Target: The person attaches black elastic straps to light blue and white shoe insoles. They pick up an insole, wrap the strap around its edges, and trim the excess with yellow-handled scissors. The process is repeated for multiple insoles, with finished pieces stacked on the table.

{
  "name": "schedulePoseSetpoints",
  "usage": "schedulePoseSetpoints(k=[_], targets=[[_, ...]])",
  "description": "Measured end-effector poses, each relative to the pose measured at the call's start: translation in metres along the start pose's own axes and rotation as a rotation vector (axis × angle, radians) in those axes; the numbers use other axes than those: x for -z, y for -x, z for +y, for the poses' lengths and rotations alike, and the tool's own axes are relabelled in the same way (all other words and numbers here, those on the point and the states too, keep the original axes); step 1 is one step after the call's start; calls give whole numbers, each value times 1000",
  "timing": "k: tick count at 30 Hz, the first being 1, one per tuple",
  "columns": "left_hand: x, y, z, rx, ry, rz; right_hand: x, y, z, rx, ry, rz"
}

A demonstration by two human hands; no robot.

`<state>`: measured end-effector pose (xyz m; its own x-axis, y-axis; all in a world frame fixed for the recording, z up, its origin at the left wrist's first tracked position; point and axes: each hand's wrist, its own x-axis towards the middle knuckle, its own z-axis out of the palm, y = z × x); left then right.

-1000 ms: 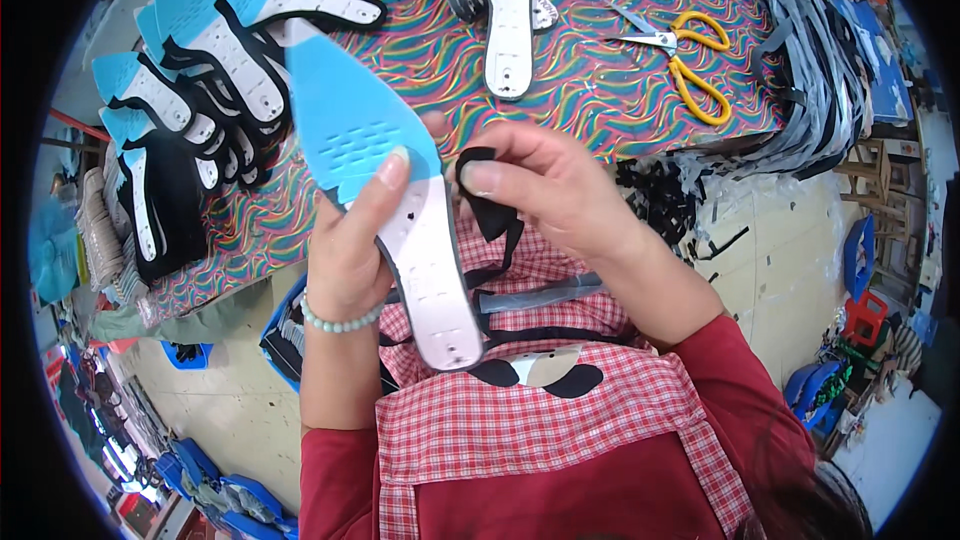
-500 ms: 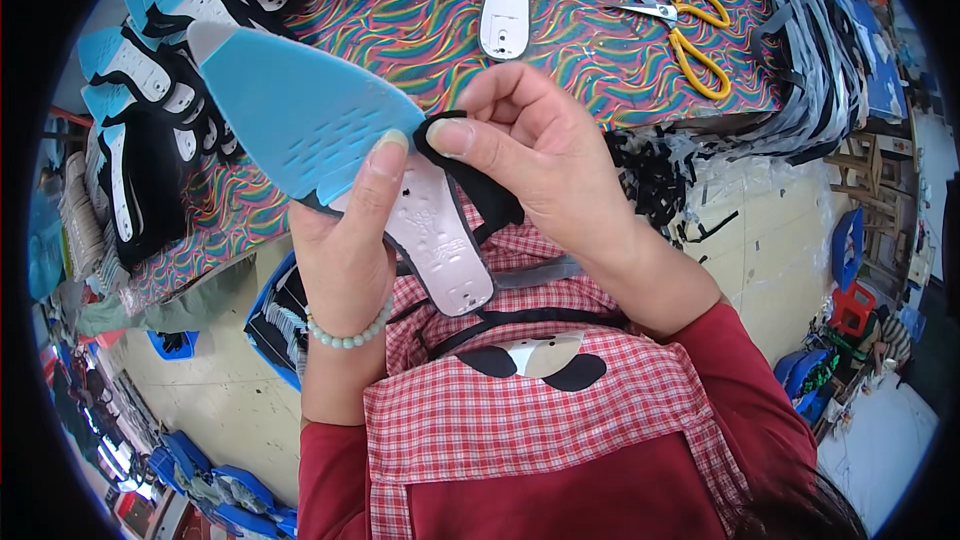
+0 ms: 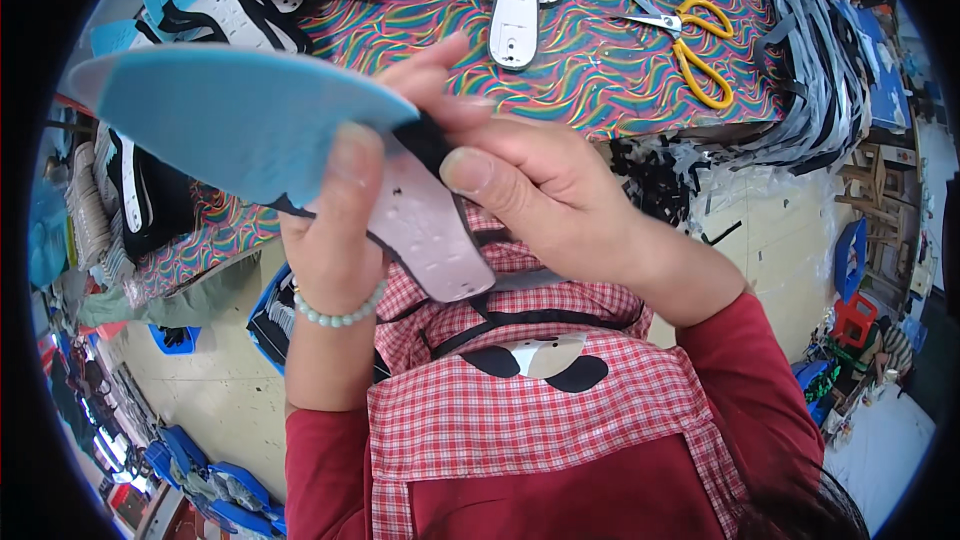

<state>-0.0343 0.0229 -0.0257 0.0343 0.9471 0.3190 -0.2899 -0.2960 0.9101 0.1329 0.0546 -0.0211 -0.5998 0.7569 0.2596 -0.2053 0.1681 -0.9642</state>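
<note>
A shoe sole [image 3: 220, 125] with a blue forefoot and a pale heel is held in the air above my lap, its blue toe pointing left. My left hand [image 3: 335, 230] grips it around the middle, the blurred thumb lying on top. At the opposite edge, my right hand [image 3: 560, 185] closes on the sole's side, thumb on the near face and fingers partly hidden behind. Black fabric edging [image 3: 425, 145] shows between the blue part and my right thumb. A thin black rim follows the heel's edge.
Scissors with yellow handles [image 3: 700, 50] lie spread on the patterned tablecloth [image 3: 590, 90]. Another sole [image 3: 515, 15] lies near them. Several blue-and-white soles [image 3: 230, 0] pile up at the far left. Grey and black strips [image 3: 830, 70] hang off the table's right end.
The sole has tilted, its toe swinging left and down. My right thumb has moved off the loose black edging to the sole's side, and the right fingers have spread behind it.
</note>
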Motion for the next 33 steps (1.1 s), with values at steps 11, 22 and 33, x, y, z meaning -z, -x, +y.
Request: schedulePoseSetpoints(k=[11,22,33], targets=[[-30,5,10,11,42,396,-10,30,7,-222,-42,158],[-33,-8,-16,248,84,388,29,4,20,155,724,168],[-17,-10,-13,244,314,23,35,-22,8,-44,-192,7]])
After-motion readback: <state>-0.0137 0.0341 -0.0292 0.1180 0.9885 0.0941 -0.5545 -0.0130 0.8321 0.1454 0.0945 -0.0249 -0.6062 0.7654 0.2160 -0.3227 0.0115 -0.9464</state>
